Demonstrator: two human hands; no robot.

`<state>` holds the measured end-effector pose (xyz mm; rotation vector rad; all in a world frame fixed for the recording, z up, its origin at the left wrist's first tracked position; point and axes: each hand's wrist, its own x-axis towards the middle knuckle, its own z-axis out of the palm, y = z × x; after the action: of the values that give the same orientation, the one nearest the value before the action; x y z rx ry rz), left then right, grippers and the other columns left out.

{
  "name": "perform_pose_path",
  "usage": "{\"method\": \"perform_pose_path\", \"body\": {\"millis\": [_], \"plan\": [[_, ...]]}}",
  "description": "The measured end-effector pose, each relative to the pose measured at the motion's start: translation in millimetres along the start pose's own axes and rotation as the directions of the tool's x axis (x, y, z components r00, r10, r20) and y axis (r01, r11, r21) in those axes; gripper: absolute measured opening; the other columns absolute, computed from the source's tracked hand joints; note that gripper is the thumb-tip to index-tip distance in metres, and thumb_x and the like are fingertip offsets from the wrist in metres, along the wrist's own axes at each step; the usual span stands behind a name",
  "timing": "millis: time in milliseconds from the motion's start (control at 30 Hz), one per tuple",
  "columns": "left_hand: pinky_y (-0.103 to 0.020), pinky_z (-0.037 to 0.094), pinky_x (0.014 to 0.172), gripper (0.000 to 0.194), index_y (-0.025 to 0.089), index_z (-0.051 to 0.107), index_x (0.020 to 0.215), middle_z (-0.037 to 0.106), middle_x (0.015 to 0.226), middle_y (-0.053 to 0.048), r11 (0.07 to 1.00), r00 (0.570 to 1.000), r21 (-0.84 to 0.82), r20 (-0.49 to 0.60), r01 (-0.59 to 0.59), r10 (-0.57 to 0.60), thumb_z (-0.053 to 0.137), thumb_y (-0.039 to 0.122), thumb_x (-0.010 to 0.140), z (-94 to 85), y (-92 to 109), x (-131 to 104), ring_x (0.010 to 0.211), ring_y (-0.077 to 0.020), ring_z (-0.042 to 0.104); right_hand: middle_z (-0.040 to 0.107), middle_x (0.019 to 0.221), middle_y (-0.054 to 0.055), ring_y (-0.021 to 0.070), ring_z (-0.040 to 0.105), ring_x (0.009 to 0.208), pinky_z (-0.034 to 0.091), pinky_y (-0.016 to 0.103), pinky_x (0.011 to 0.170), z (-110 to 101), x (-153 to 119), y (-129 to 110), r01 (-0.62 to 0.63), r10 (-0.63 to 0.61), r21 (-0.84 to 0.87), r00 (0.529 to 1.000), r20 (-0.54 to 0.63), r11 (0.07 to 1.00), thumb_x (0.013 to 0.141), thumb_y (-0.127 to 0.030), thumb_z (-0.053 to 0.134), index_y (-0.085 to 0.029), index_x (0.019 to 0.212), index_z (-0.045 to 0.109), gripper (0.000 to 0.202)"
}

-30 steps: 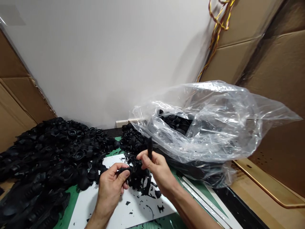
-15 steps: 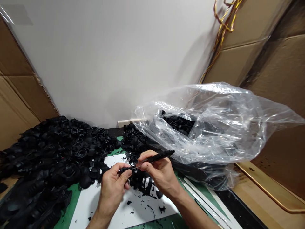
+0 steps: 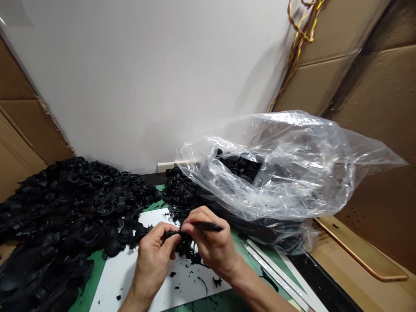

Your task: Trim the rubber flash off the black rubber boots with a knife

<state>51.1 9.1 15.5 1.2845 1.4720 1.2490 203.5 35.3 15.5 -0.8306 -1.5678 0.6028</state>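
Between the fingertips of my left hand (image 3: 156,251) is a small black rubber part (image 3: 169,234), mostly covered by the fingers. My right hand (image 3: 211,242) is closed around a black pen-shaped tool (image 3: 209,225), its back end pointing right. The tool's tip meets the part near my left fingers, hidden behind my right fingertips. Below both hands lies a white sheet (image 3: 130,277), strewn with black rubber scraps (image 3: 191,255).
A big heap of black rubber parts (image 3: 65,203) covers the left side. At the right, a clear plastic bag (image 3: 292,182) holds more black parts. White strips (image 3: 276,273) lie on the green mat (image 3: 85,286). Cardboard (image 3: 383,108) stands on both sides.
My right hand has turned and closed over the joint between tool and part; the tool now lies flatter and nearer my left fingers. My left hand still pinches the part.
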Motion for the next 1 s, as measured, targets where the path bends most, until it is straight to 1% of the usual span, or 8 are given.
{"method": "perform_pose_path", "body": {"millis": [33, 100, 200, 300, 400, 600, 800, 1000], "plan": [[-0.021, 0.034, 0.037, 0.018, 0.019, 0.067, 0.065, 0.052, 0.039, 0.005, 0.999, 1.0, -0.019, 0.009, 0.03, -0.03, 0.071, 0.035, 0.058, 1.3, 1, 0, 0.036, -0.0106, 0.045, 0.063, 0.071, 0.006, 0.0165, 0.059, 0.063, 0.048, 0.028, 0.058, -3, 2, 3, 0.056, -0.06, -0.092, 0.997, -0.04, 0.994, 0.083, -0.028, 0.056, -0.02, 0.069, 0.062, 0.017], [-0.021, 0.03, 0.034, 0.023, 0.018, 0.066, 0.065, 0.05, 0.034, 0.005, 0.993, 0.995, -0.06, 0.009, 0.098, -0.097, 0.072, 0.037, 0.054, 3.8, 3, 0, 0.032, -0.0097, 0.041, 0.063, 0.071, 0.006, 0.0174, 0.059, 0.065, 0.049, 0.03, 0.061, -7, 5, 10, 0.076, -0.103, -0.193, 0.985, -0.135, 0.978, 0.083, -0.026, 0.056, -0.02, 0.07, 0.061, 0.015], [-0.02, 0.025, 0.033, 0.03, 0.017, 0.065, 0.065, 0.048, 0.031, 0.005, 0.982, 0.987, -0.109, -0.026, 0.157, -0.161, 0.073, 0.04, 0.048, 5.6, 7, 1, 0.029, -0.0083, 0.037, 0.062, 0.071, 0.005, 0.0171, 0.06, 0.063, 0.051, 0.03, 0.06, -7, 6, 17, -0.029, 0.014, -0.069, 0.978, -0.209, 0.997, 0.083, -0.029, 0.055, -0.019, 0.075, 0.059, 0.013], [-0.019, 0.024, 0.033, 0.032, 0.016, 0.065, 0.065, 0.049, 0.03, 0.005, 0.978, 0.983, -0.122, -0.044, 0.169, -0.176, 0.073, 0.041, 0.046, 4.8, 9, 2, 0.028, -0.0075, 0.036, 0.062, 0.069, 0.003, 0.0157, 0.062, 0.056, 0.051, 0.028, 0.054, -2, 5, 16, -0.21, 0.24, 0.182, 0.957, -0.162, 0.961, 0.083, -0.037, 0.056, -0.018, 0.078, 0.058, 0.02], [-0.018, 0.024, 0.033, 0.035, 0.015, 0.065, 0.067, 0.05, 0.031, 0.004, 0.977, 0.982, -0.122, -0.044, 0.175, -0.181, 0.073, 0.042, 0.046, 3.4, 7, 2, 0.029, -0.007, 0.036, 0.062, 0.061, 0.002, 0.0168, 0.063, 0.055, 0.051, 0.028, 0.052, -1, 4, 12, -0.288, 0.345, 0.335, 0.931, -0.122, 0.897, 0.081, -0.046, 0.058, -0.017, 0.077, 0.058, 0.03], [-0.018, 0.024, 0.032, 0.042, 0.015, 0.065, 0.071, 0.052, 0.032, 0.003, 0.971, 0.979, -0.13, -0.023, 0.2, -0.205, 0.075, 0.046, 0.045, 2.8, 3, 3, 0.028, -0.0071, 0.036, 0.066, 0.061, 0.003, 0.0167, 0.064, 0.055, 0.051, 0.027, 0.051, -3, 6, 7, -0.302, 0.379, 0.468, 0.922, -0.078, 0.83, 0.074, -0.052, 0.065, -0.016, 0.073, 0.061, 0.036], [-0.018, 0.027, 0.032, 0.04, 0.015, 0.065, 0.074, 0.053, 0.033, 0.003, 0.98, 0.985, -0.103, -0.011, 0.168, -0.17, 0.072, 0.046, 0.05, 2.0, -2, 4, 0.029, -0.0076, 0.037, 0.067, 0.065, 0.003, 0.0185, 0.07, 0.059, 0.053, 0.024, 0.049, 2, 3, 8, -0.33, 0.385, 0.652, 0.921, 0.063, 0.683, 0.079, -0.052, 0.06, -0.016, 0.077, 0.059, 0.036], [-0.018, 0.026, 0.031, 0.036, 0.015, 0.065, 0.07, 0.051, 0.031, 0.004, 0.985, 0.986, -0.097, -0.069, 0.146, -0.153, 0.071, 0.044, 0.049, 1.2, -2, 3, 0.028, -0.0078, 0.036, 0.065, 0.066, 0.002, 0.0171, 0.069, 0.058, 0.053, 0.023, 0.05, 5, 2, 9, -0.32, 0.349, 0.654, 0.933, 0.09, 0.686, 0.078, -0.05, 0.062, -0.016, 0.075, 0.059, 0.035]]}}
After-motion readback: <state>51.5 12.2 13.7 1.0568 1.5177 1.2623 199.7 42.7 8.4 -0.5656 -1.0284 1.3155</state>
